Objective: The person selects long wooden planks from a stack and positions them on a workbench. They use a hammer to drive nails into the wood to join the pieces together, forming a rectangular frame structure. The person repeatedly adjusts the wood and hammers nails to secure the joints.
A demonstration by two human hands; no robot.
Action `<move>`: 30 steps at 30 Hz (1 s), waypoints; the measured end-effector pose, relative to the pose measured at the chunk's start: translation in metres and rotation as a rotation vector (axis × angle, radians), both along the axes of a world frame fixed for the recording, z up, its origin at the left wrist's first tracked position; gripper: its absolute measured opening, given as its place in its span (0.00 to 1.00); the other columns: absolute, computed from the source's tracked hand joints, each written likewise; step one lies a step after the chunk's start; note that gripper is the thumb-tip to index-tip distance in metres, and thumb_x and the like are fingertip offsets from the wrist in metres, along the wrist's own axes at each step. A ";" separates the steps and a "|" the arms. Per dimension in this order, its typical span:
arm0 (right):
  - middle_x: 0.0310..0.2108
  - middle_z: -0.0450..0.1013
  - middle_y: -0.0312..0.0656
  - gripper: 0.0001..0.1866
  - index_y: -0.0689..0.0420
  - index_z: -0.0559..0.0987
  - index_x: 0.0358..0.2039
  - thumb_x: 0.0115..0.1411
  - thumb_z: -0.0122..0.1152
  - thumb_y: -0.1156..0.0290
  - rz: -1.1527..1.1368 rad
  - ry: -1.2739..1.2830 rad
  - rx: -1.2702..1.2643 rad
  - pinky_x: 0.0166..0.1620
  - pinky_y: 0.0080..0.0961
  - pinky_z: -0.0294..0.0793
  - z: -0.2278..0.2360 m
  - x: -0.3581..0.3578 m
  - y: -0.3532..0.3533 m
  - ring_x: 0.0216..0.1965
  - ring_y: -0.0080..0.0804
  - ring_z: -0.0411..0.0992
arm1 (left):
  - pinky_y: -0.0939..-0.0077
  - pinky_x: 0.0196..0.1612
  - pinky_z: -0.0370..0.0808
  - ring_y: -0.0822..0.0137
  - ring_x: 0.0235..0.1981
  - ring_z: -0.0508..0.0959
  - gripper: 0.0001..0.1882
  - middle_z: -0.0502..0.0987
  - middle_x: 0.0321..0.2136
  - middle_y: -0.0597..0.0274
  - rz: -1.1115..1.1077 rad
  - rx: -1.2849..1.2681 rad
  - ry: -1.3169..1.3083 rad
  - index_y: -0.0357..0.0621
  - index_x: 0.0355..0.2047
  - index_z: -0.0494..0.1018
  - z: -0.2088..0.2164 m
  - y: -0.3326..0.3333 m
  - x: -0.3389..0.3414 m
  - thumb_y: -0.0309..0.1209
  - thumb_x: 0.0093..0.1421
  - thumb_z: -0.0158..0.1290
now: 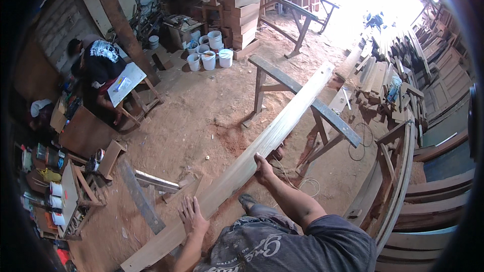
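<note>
A long pale wooden plank (pixel 236 171) lies with its broad face up, its long axis running on a slant from the lower left, close by the person's left side, to the upper right, where the far end points toward the bright doorway (pixel 375 0). Toward that far end it lies across the dark beam of a wooden sawhorse (pixel 275 74), crossing it at a steep angle and jutting a little past it; nearer the person it passes over the end of a second dark beam (pixel 136 191), and whether it touches there I cannot tell. The left hand (pixel 192 217) is laid on the near half of the plank with its fingers spread apart, flat on the wood rather than wrapped around it. The right hand (pixel 263 170), farther along, is clamped on the right-hand edge, thumb on the upper face and the other fingers mostly hidden below. As for writing, the person's dark grey shirt (pixel 302 247) carries pale lettering, a large script with smaller capitals, lying sideways in view; a co-worker (pixel 101 65) at the left wears a dark top with a white print, too small to make out. Among the white buckets (pixel 225 59) beyond the sawhorse, one has a coloured label, its print likewise illegible, and the plank's broad face shows grain and no lettering that I can see
</note>
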State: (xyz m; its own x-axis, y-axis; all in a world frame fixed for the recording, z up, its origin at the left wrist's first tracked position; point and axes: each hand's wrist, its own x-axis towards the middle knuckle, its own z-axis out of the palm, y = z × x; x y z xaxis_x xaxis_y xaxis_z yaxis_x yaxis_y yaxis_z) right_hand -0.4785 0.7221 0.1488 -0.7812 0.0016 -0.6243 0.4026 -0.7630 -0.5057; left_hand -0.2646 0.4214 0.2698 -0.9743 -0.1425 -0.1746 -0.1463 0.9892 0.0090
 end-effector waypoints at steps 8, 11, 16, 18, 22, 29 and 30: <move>0.42 0.73 0.42 0.31 0.55 0.73 0.51 0.54 0.75 0.51 0.221 -0.087 0.513 0.35 0.32 0.72 0.124 -0.028 -0.042 0.35 0.34 0.73 | 0.57 0.59 0.74 0.44 0.57 0.76 0.39 0.75 0.54 0.35 0.098 0.416 -0.197 0.39 0.61 0.72 0.044 -0.063 -0.048 0.44 0.51 0.67; 0.48 0.71 0.43 0.36 0.53 0.71 0.54 0.51 0.75 0.48 0.374 -0.037 0.365 0.38 0.38 0.73 0.093 -0.058 -0.042 0.39 0.38 0.73 | 0.55 0.55 0.76 0.43 0.52 0.79 0.33 0.80 0.48 0.37 0.131 0.332 -0.094 0.40 0.58 0.75 0.037 -0.063 -0.065 0.42 0.54 0.66; 0.54 0.67 0.42 0.40 0.47 0.62 0.60 0.52 0.73 0.50 0.216 -0.022 0.335 0.46 0.48 0.74 0.110 -0.064 -0.076 0.53 0.41 0.69 | 0.54 0.55 0.76 0.44 0.52 0.80 0.28 0.81 0.48 0.40 0.204 0.329 -0.012 0.41 0.56 0.76 0.064 -0.059 -0.064 0.39 0.57 0.65; 0.55 0.66 0.42 0.42 0.45 0.59 0.62 0.52 0.73 0.51 0.211 0.064 0.278 0.46 0.51 0.74 0.106 -0.077 -0.074 0.53 0.43 0.70 | 0.54 0.54 0.75 0.45 0.52 0.79 0.27 0.81 0.47 0.40 0.220 0.349 -0.073 0.40 0.53 0.77 0.088 -0.054 -0.085 0.39 0.56 0.66; 0.52 0.69 0.43 0.40 0.46 0.65 0.60 0.53 0.72 0.47 0.310 0.125 0.138 0.48 0.53 0.74 0.088 -0.122 -0.082 0.50 0.45 0.72 | 0.56 0.58 0.74 0.47 0.56 0.78 0.32 0.79 0.53 0.43 0.267 0.344 -0.042 0.41 0.58 0.74 0.072 -0.082 -0.124 0.39 0.55 0.68; 0.57 0.68 0.44 0.48 0.46 0.71 0.57 0.46 0.67 0.23 0.564 0.020 0.380 0.52 0.49 0.71 0.081 -0.125 -0.075 0.59 0.47 0.67 | 0.54 0.53 0.76 0.47 0.52 0.80 0.32 0.81 0.49 0.48 0.170 0.221 0.076 0.47 0.57 0.71 0.015 -0.100 -0.135 0.42 0.55 0.68; 0.59 0.66 0.44 0.52 0.46 0.70 0.59 0.45 0.63 0.19 0.672 0.075 0.383 0.56 0.51 0.69 0.084 -0.126 -0.070 0.61 0.48 0.64 | 0.54 0.53 0.76 0.47 0.51 0.80 0.31 0.81 0.48 0.48 0.169 0.253 0.083 0.46 0.55 0.73 0.018 -0.104 -0.133 0.43 0.54 0.69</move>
State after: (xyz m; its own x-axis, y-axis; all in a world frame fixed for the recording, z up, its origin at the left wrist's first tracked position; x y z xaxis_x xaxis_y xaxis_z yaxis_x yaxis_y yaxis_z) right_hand -0.6048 0.6520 0.2327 -0.7307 -0.2822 -0.6216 0.6716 -0.1337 -0.7288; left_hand -0.3980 0.3174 0.2882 -0.9530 -0.2655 -0.1460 -0.2966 0.9160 0.2702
